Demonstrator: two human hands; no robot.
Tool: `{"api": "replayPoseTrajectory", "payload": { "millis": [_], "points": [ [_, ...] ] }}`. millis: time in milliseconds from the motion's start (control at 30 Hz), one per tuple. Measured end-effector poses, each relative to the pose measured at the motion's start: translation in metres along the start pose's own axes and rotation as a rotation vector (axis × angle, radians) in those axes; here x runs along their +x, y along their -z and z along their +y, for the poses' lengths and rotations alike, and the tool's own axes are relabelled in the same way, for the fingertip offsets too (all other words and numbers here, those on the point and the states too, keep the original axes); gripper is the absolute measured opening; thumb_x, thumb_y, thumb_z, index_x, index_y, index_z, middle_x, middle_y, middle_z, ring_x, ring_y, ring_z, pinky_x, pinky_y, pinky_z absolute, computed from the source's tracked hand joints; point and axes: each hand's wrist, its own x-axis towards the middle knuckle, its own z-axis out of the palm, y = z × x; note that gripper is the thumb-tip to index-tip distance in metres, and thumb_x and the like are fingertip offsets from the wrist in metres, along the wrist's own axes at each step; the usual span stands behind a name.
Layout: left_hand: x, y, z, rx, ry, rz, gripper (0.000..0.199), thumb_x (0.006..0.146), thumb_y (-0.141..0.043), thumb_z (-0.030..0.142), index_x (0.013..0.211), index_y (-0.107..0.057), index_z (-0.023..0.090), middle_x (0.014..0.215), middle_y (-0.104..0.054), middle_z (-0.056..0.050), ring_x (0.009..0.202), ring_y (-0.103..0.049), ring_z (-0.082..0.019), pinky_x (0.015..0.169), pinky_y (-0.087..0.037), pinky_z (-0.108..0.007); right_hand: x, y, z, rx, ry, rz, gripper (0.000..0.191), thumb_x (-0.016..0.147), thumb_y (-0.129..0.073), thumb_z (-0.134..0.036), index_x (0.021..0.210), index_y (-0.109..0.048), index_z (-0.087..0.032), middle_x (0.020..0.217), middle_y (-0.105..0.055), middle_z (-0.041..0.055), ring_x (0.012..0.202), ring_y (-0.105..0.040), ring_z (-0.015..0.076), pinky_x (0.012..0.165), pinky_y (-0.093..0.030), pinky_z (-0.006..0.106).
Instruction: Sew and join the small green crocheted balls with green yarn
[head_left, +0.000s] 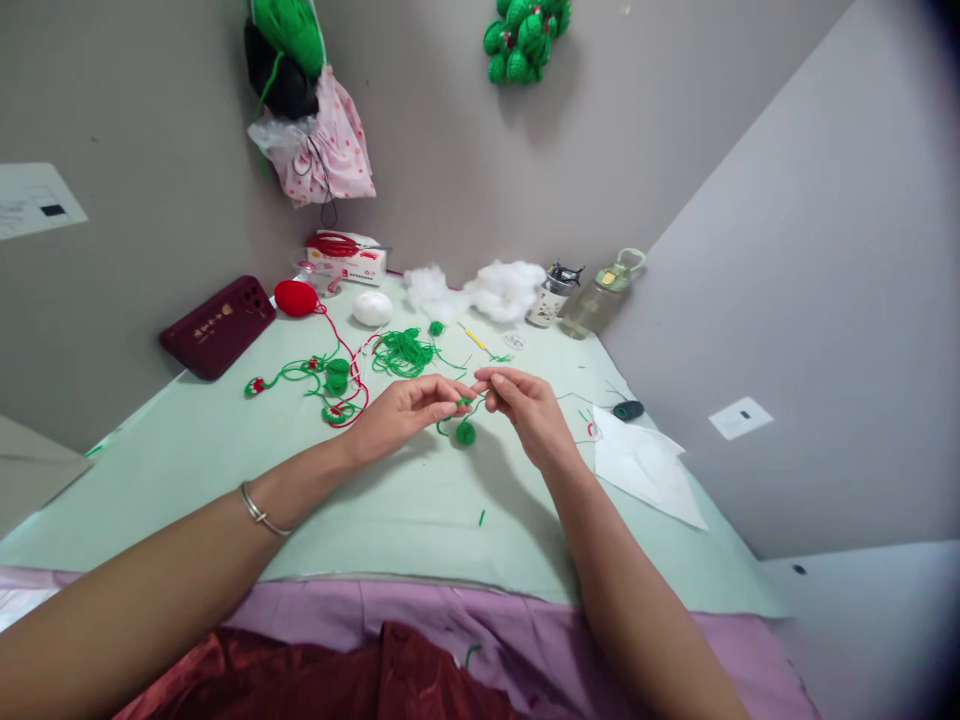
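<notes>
Over the middle of the pale green table [420, 520], my left hand [412, 408] pinches green yarn [465, 401] between thumb and fingers. My right hand [517, 400] is close beside it, thumb and index finger pressed together on the thin yarn strand. A small round green crochet piece [465, 433] sits just below my fingertips, with strands running up toward them. Behind my left hand lies a loose tangle of green yarn [405, 352]. A hook with a yellow handle [475, 339] rests on the table beyond my hands.
At the left are a dark red phone [219, 328], red yarn ball [296, 298] and green pieces [337, 376]. White stuffing [506, 290], a cup [551, 297] and a bottle [602, 297] stand behind. White paper [645, 465] and a dark thread spool [628, 410] lie right.
</notes>
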Motion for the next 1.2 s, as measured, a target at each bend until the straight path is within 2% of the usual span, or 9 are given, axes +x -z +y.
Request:
{"api": "replayPoseTrajectory", "payload": {
  "millis": [100,167,333,467,600,800,1033,1200],
  "points": [
    [-0.001,0.0,0.001,-0.023,-0.019,0.002,0.019,0.09,-0.067,0.033,0.083,-0.062,0.016,0.128,-0.065,-0.012,0.115,-0.065,-0.024,0.108,-0.044,-0.043,-0.002,0.0,-0.005,0.021,0.077,0.045,0.039,0.08,-0.072,-0.035,0.116,-0.065,-0.02,0.083,-0.074,0.0025,0.062,-0.052,0.0117,0.066,-0.044,0.03],
    [-0.001,0.0,0.001,-0.009,-0.027,0.0,0.019,0.09,-0.066,0.032,0.083,-0.061,0.016,0.13,-0.064,-0.012,0.117,-0.064,-0.024,0.109,-0.043,-0.045,-0.004,-0.002,-0.008,0.025,0.099,0.081,0.044,0.079,-0.073,-0.033,0.119,-0.058,-0.022,0.08,-0.075,0.0014,0.06,-0.054,0.0123,0.065,-0.044,0.03],
    [-0.002,0.001,0.003,0.017,-0.025,0.013,0.019,0.091,-0.064,0.031,0.082,-0.058,0.016,0.134,-0.063,-0.015,0.121,-0.062,-0.026,0.109,-0.042,-0.046,-0.008,-0.006,-0.013,0.059,0.1,0.083,0.021,0.081,-0.071,-0.035,0.089,-0.056,-0.022,0.077,-0.073,0.0011,0.058,-0.057,0.012,0.061,-0.045,0.028],
    [-0.003,0.002,0.003,0.013,-0.037,0.011,0.018,0.09,-0.064,0.033,0.084,-0.059,0.016,0.135,-0.062,-0.014,0.123,-0.06,-0.027,0.11,-0.04,-0.047,-0.009,-0.007,-0.013,0.007,0.136,0.089,0.016,0.079,-0.074,-0.032,0.08,-0.063,-0.02,0.085,-0.069,0.0014,0.066,-0.058,0.0119,0.066,-0.047,0.028],
    [-0.003,0.002,0.002,0.027,-0.037,0.013,0.019,0.09,-0.064,0.034,0.085,-0.058,0.017,0.137,-0.061,-0.014,0.123,-0.059,-0.027,0.11,-0.04,-0.048,-0.011,-0.01,-0.012,-0.021,0.148,0.05,0.013,0.077,-0.076,-0.029,0.079,-0.068,-0.02,0.078,-0.062,-0.0008,0.064,-0.054,0.0115,0.065,-0.047,0.029],
    [-0.004,0.0,0.003,0.062,-0.049,0.024,0.021,0.087,-0.066,0.034,0.08,-0.055,0.017,0.136,-0.06,-0.016,0.122,-0.058,-0.029,0.106,-0.042,-0.046,-0.015,-0.018,-0.014,0.003,0.134,-0.019,0.018,0.076,-0.078,-0.03,0.078,-0.064,-0.02,0.075,-0.062,-0.0009,0.061,-0.056,0.0119,0.061,-0.048,0.03],
    [-0.004,0.001,-0.001,0.092,-0.079,0.024,0.019,0.087,-0.065,0.032,0.08,-0.054,0.017,0.136,-0.06,-0.016,0.118,-0.059,-0.028,0.101,-0.044,-0.043,-0.015,-0.018,-0.013,-0.093,0.154,-0.014,0.019,0.077,-0.078,-0.036,0.078,-0.068,-0.019,0.065,-0.059,-0.0018,0.057,-0.048,0.011,0.057,-0.04,0.028],
    [-0.004,0.001,-0.002,0.107,-0.101,0.011,0.016,0.088,-0.063,0.028,0.08,-0.055,0.017,0.137,-0.059,-0.016,0.119,-0.058,-0.026,0.102,-0.043,-0.042,-0.014,-0.016,-0.009,-0.159,0.168,-0.009,0.02,0.076,-0.08,-0.037,0.078,-0.069,-0.02,0.066,-0.058,-0.0017,0.057,-0.043,0.011,0.055,-0.034,0.028]
  ]
}}
